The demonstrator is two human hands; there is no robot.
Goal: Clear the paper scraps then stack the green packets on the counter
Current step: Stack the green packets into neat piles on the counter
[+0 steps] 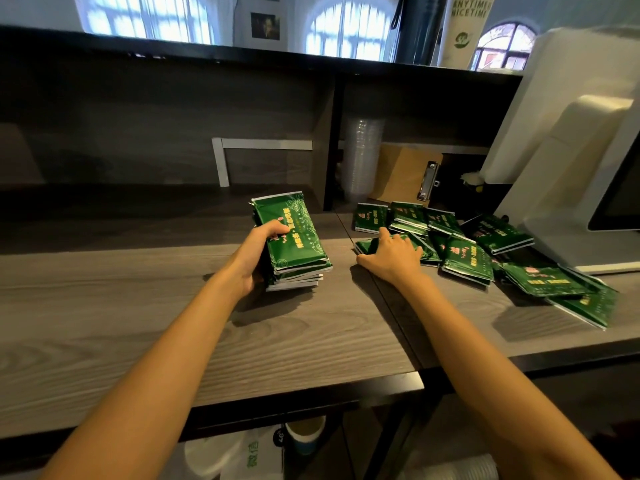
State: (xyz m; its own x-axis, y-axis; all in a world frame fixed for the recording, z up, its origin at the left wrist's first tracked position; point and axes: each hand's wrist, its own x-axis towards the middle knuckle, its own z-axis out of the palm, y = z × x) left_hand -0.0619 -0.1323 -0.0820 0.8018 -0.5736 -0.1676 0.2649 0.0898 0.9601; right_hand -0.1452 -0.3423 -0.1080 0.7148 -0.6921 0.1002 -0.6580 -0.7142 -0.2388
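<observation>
My left hand (256,252) grips a stack of green packets (294,244), thumb on the top packet and fingers under the pile, held just above the wooden counter (138,306). My right hand (389,256) lies flat on a loose green packet (369,244) at the left edge of a scattered heap of green packets (467,251). The heap spreads rightward toward the counter's front edge, where more packets (581,299) overlap. No paper scraps are visible on the counter.
A white machine with a dark screen (571,150) stands at the right behind the heap. A clipboard (405,176) and stacked clear plastic cups (362,157) sit in the cubby behind. A dark raised shelf (173,98) backs the counter.
</observation>
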